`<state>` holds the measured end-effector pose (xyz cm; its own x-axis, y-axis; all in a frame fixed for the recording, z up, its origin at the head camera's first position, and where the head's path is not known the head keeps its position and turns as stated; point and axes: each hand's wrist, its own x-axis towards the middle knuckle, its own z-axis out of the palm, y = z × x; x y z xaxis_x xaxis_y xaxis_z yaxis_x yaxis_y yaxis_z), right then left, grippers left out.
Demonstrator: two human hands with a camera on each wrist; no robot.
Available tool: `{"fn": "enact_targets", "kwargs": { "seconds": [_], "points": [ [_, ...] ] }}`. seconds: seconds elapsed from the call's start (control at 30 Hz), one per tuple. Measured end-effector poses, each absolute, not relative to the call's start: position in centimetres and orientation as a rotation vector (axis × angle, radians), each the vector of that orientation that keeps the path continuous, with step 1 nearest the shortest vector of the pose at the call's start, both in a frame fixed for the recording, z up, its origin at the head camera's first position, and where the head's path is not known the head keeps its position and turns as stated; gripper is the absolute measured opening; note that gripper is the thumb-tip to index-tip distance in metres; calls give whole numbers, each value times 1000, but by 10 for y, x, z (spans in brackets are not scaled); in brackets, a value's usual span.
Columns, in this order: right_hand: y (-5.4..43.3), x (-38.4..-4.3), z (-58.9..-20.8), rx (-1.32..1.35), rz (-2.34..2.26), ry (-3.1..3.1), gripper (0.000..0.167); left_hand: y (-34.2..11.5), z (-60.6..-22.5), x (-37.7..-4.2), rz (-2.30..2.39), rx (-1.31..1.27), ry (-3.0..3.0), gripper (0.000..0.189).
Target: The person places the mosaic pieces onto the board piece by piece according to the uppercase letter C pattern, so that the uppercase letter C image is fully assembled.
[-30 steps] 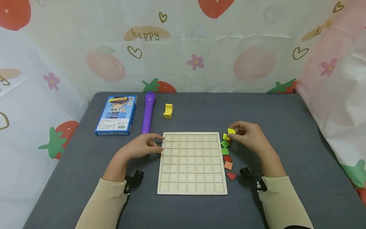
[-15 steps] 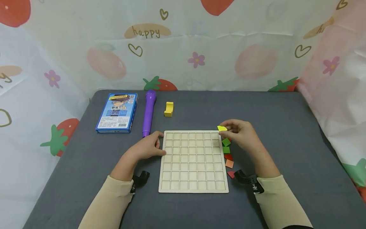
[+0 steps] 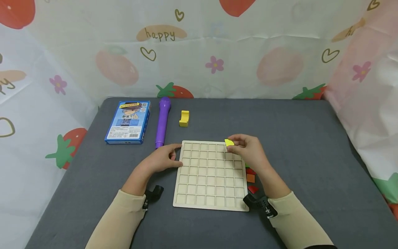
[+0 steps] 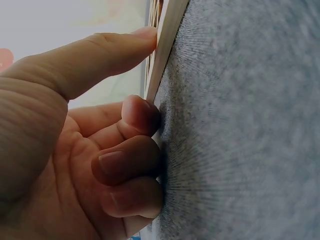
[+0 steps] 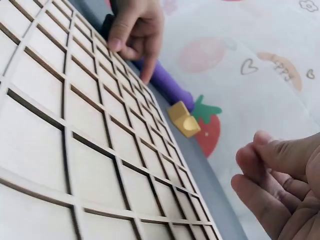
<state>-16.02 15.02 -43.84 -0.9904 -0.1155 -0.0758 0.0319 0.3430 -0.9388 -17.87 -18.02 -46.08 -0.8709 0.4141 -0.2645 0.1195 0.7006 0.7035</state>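
Note:
A pale wooden grid board (image 3: 205,180) with rows of square cells lies on the table, slightly turned. My left hand (image 3: 161,158) is at its left side, thumb and index finger spread and touching the edge. In the left wrist view the thumb (image 4: 115,55) meets the board's rim, while the other fingers bend against the grey cloth. Over the board's far right part, my right hand (image 3: 247,149) pinches a small flat yellow piece (image 3: 229,142) between thumb and fingertips. The fingers hide that piece in the right wrist view.
Along the board's right edge lie an orange square piece (image 3: 250,178), a red piece (image 3: 253,189) and others partly behind the right hand. Behind the board are a purple microphone-shaped object (image 3: 162,122), a yellow notched block (image 3: 184,118) and a blue box (image 3: 128,122).
My right hand has carried the yellow piece leftward from the board's right side to above its far right part. My left hand has settled on the left edge, and the board has turned slightly.

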Motion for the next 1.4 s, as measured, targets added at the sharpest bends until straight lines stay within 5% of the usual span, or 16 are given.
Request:
{"fn": "enact_targets", "kwargs": {
  "seconds": [1.1,1.4],
  "points": [
    [122,-154,-472,-245,-1198,2830,16,-180,-461,-178,1049,378,2485,72],
    [127,-153,-460,-254,-1236,2826,24,-181,-462,-179,1029,371,2496,72]
  ]
}}
